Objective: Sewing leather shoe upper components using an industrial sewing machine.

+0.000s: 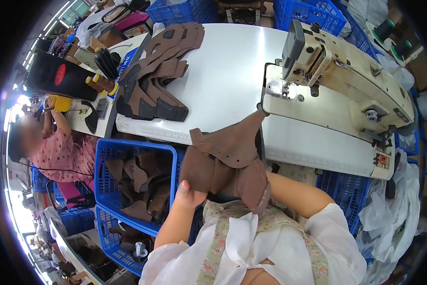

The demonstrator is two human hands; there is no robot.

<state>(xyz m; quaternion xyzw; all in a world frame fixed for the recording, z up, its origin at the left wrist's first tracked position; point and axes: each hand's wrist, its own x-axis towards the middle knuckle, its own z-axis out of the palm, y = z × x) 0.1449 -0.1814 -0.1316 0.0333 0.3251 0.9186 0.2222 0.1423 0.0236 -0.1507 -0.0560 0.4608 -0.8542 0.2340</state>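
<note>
A brown leather shoe upper (230,142), stitched from several panels, is held up over the near edge of the white table. My left hand (190,195) grips its lower left edge, thumb on the outer face and the fingers mostly behind it. My right forearm reaches in behind the upper's right side, so the leather hides that hand and I cannot see its fingers. The upper's pointed tip reaches up to the corner of the sewing machine (337,76) bed, left of the needle area. More brown leather pieces (156,80) lie in overlapping rows at the table's left end.
Left of me, a blue crate (99,178) holds brown leather pieces; another blue crate (101,228) stands nearer. Thread cones (101,84) stand on the adjoining table, where another person (56,147) works. Clear plastic bags (389,213) hang at right. Blue crates (313,14) line the far side.
</note>
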